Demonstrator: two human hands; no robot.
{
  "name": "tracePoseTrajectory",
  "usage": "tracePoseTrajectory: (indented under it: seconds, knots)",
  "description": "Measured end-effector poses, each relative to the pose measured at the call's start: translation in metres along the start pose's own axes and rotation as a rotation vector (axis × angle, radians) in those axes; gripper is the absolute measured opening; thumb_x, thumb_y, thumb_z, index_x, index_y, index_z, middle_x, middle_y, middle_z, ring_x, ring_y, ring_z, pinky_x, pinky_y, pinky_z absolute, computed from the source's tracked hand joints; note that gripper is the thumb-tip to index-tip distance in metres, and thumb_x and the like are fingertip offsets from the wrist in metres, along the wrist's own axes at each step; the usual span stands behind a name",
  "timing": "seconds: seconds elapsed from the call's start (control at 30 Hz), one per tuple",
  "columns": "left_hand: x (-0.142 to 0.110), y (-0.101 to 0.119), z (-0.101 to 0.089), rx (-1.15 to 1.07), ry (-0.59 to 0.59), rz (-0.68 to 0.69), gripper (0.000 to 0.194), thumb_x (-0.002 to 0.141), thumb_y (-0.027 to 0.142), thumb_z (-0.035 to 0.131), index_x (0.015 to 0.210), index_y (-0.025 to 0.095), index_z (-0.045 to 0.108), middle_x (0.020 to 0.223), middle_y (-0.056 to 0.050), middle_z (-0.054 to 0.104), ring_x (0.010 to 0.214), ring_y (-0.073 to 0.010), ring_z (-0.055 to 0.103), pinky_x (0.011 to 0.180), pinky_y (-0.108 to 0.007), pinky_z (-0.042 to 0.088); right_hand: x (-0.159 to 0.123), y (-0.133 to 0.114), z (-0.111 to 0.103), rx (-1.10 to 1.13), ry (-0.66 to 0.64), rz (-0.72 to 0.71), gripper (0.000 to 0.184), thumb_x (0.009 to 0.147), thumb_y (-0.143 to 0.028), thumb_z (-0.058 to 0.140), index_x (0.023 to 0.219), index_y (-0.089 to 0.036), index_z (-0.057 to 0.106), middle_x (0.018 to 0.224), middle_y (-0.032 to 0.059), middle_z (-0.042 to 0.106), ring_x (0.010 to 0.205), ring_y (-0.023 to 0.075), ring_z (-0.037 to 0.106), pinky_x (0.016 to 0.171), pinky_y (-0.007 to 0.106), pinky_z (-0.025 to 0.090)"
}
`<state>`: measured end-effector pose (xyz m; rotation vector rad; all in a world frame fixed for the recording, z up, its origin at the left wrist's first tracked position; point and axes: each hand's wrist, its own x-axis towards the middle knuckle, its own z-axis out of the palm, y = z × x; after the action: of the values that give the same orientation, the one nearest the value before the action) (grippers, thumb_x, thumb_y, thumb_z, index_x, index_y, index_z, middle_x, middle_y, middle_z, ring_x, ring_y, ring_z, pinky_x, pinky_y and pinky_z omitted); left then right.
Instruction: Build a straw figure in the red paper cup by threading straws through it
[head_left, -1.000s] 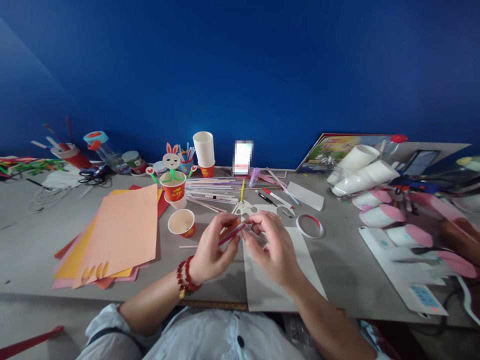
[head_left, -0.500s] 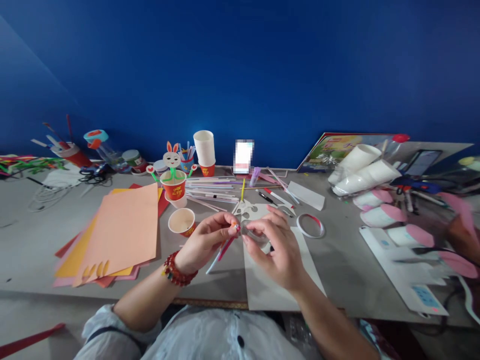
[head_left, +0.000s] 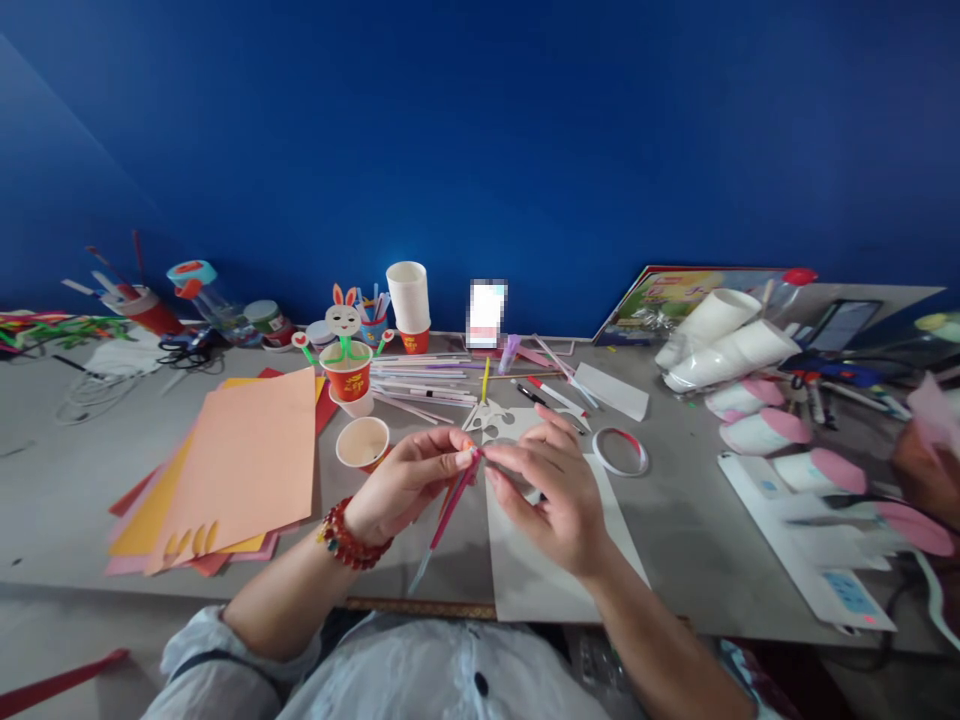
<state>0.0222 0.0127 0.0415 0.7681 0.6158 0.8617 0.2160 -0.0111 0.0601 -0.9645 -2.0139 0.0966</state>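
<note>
Head cam: L hand [head_left: 409, 476] pinches pink strip [head_left: 452, 506] nr top (rest below grip), R hand [head_left: 561, 492] loosely parted alongside.

The left hand [head_left: 409, 475] is pinching strips [head_left: 452, 507]; the right hand [head_left: 553, 492] is hovering near their tops, over paper [head_left: 525, 595].

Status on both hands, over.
Left hand pinching slender magenta and orange sticks. Right hand at their upper end, contact unclear. White rectangular paper sheet under right hand.
</note>
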Motion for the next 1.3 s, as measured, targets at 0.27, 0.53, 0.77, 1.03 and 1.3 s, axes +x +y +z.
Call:
tracePoseTrajectory:
  seconds: [0.27, 0.53, 0.77, 1.03, 1.3]
  knots:
    - [0.003, 0.000, -0.003, -0.075, -0.054, -0.028, 0.017, 0.077, 0.023, 0.081, 0.089, 0.013, 0.075, 0.082, -0.004, 0.068, 0.077, -0.0121, 0.061, 0.077, -0.022, 0.047, 0.002, 0.000, -0.001, 0.082, 0.014, 0.061, 0.011, 0.089, -0.017, 0.061, 0.095, -0.026, 0.064, 0.076, -0.0025, 0.069, 0.074, 0.0175, 0.058, 0.110, 0.051, 0.035]
    - [0.005, 0.001, 0.004, -0.113, -0.034, 0.027, 0.015, 0.078, 0.021, 0.081, 0.089, 0.014, 0.075, 0.082, -0.003, 0.070, 0.078, -0.0115, 0.064, 0.077, -0.020, 0.050, 0.003, 0.001, 0.001, 0.066, 0.031, 0.104, 0.007, 0.089, -0.019, 0.064, 0.091, -0.025, 0.064, 0.074, -0.0034, 0.068, 0.074, 0.0175, 0.059, 0.111, 0.050, 0.035]
    - [0.009, -0.005, 0.008, -0.061, 0.047, 0.177, 0.015, 0.078, 0.018, 0.081, 0.087, 0.015, 0.070, 0.081, 0.000, 0.067, 0.074, -0.0080, 0.060, 0.072, -0.016, 0.048, 0.005, 0.002, 0.006, 0.026, 0.055, 0.099, 0.005, 0.089, -0.020, 0.065, 0.091, -0.024, 0.063, 0.075, -0.0024, 0.067, 0.073, 0.0170, 0.058, 0.108, 0.051, 0.038]
    - [0.002, -0.016, 0.014, 0.070, 0.062, 0.293, 0.016, 0.082, 0.024, 0.077, 0.095, 0.018, 0.070, 0.099, -0.003, 0.065, 0.088, -0.0124, 0.062, 0.081, -0.021, 0.051, 0.005, 0.000, 0.012, -0.094, 0.114, 0.095, 0.011, 0.085, -0.023, 0.066, 0.091, -0.022, 0.058, 0.068, -0.0031, 0.057, 0.069, 0.0171, 0.058, 0.106, 0.052, 0.041]
    - [0.003, -0.016, 0.022, -0.006, 0.173, 0.264, 0.017, 0.081, 0.030, 0.077, 0.086, 0.016, 0.070, 0.087, -0.001, 0.062, 0.070, -0.0089, 0.056, 0.066, -0.019, 0.051, 0.009, -0.003, 0.013, -0.166, 0.115, 0.051, 0.012, 0.087, -0.023, 0.066, 0.090, -0.024, 0.055, 0.071, -0.0023, 0.064, 0.071, 0.0183, 0.059, 0.107, 0.053, 0.038]
